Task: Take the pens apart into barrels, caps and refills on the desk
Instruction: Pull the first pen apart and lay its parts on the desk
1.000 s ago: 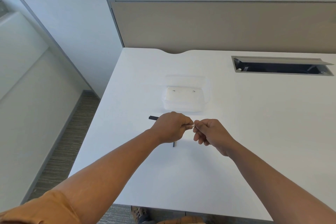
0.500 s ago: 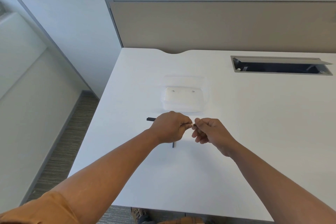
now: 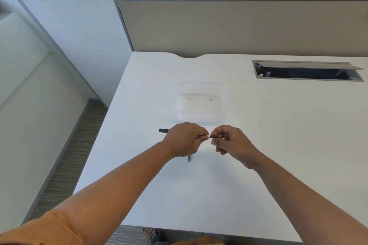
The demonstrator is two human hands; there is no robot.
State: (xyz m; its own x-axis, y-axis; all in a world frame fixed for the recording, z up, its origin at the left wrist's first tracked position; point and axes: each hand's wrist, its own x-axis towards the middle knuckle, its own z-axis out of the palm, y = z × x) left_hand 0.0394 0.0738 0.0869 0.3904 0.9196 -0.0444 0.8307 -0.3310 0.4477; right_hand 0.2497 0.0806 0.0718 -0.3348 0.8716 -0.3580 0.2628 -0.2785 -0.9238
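My left hand is closed around a pen barrel whose dark far end sticks out to the left of the fist. My right hand pinches a thin dark piece that comes out of the pen's light tip between the two hands; it looks like the refill. Both hands hover just above the white desk. A short dark blue pen part lies on the desk under my left wrist, mostly hidden.
A clear plastic box with its lid open stands just beyond my hands. A grey cable tray opening is set into the desk at the back right. A beige partition closes the far edge; the desk's left edge drops to the floor.
My right hand has moved a little to the right, away from the left, and a short dark length now shows between the two hands.
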